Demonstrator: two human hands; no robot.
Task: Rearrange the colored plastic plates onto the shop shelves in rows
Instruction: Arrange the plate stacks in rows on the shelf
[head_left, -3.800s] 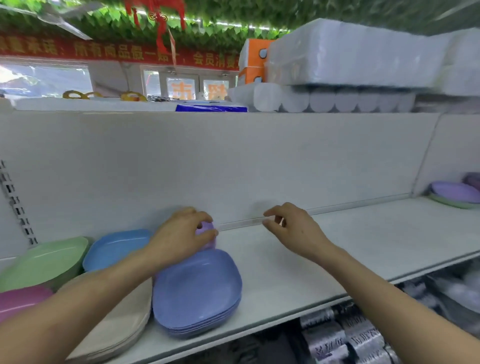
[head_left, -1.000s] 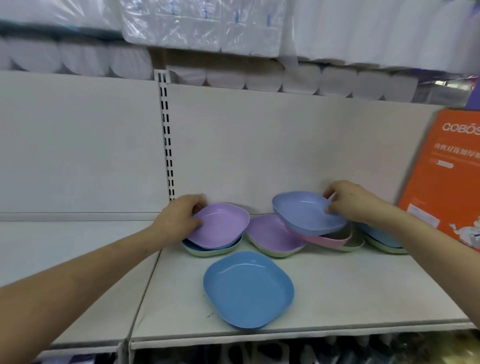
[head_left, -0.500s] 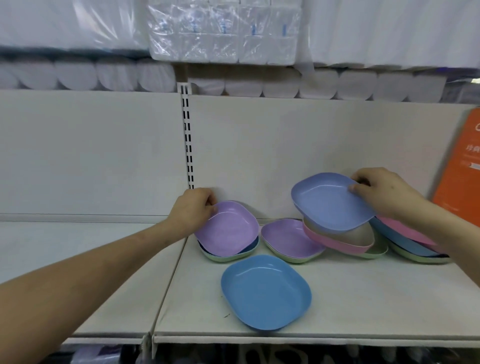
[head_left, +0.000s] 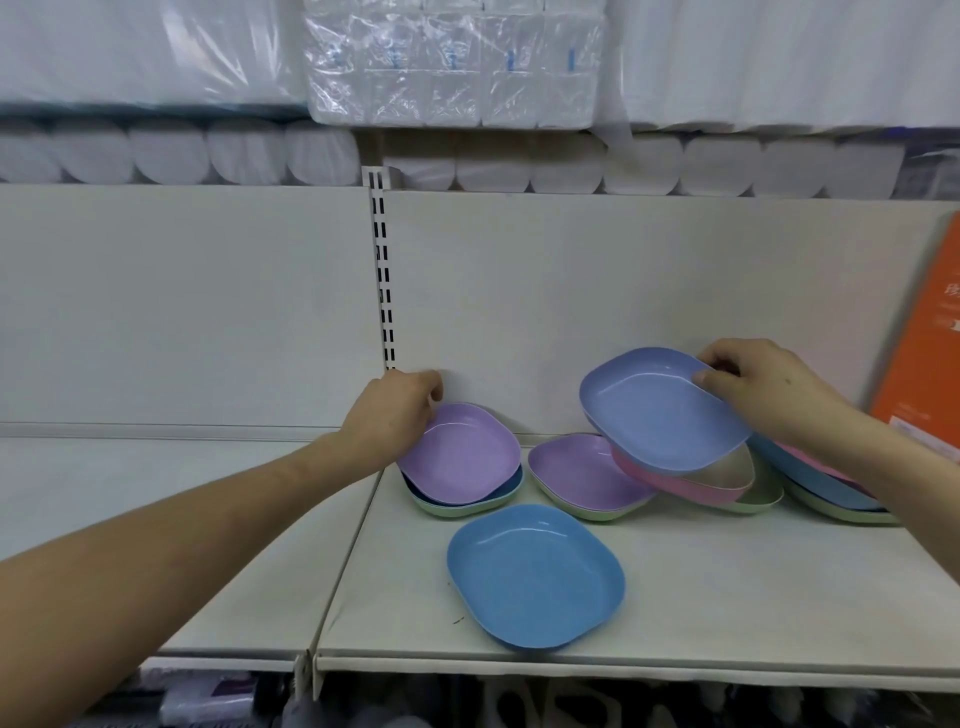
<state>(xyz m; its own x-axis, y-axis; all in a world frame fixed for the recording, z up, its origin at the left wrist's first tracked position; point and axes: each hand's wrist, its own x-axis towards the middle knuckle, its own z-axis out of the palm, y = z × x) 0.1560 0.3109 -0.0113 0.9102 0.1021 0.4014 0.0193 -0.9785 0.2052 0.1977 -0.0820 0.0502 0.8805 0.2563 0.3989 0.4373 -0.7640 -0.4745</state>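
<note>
My left hand (head_left: 395, 415) grips the back-left rim of a lilac plate (head_left: 462, 457) that tops a small stack of a dark blue and a green plate at the shelf's back. My right hand (head_left: 763, 395) pinches the far rim of a periwinkle plate (head_left: 660, 410), held tilted above a leaning pile of pink, cream and green plates (head_left: 691, 486). Between the two stacks sits another lilac plate (head_left: 582, 473) on a green one. A sky-blue plate (head_left: 535, 574) lies alone near the shelf's front edge.
The white shelf (head_left: 727, 582) has a back panel with a slotted upright (head_left: 383, 280). More blue, pink and green plates (head_left: 831, 493) lie under my right forearm. An orange box (head_left: 930, 353) stands at the right. Toilet paper packs (head_left: 452, 62) fill the shelf above.
Since the earliest frame the view has moved from another shelf section to this one. Over the last second my right hand lifted the periwinkle plate higher off the pile; my left hand stays on the lilac plate.
</note>
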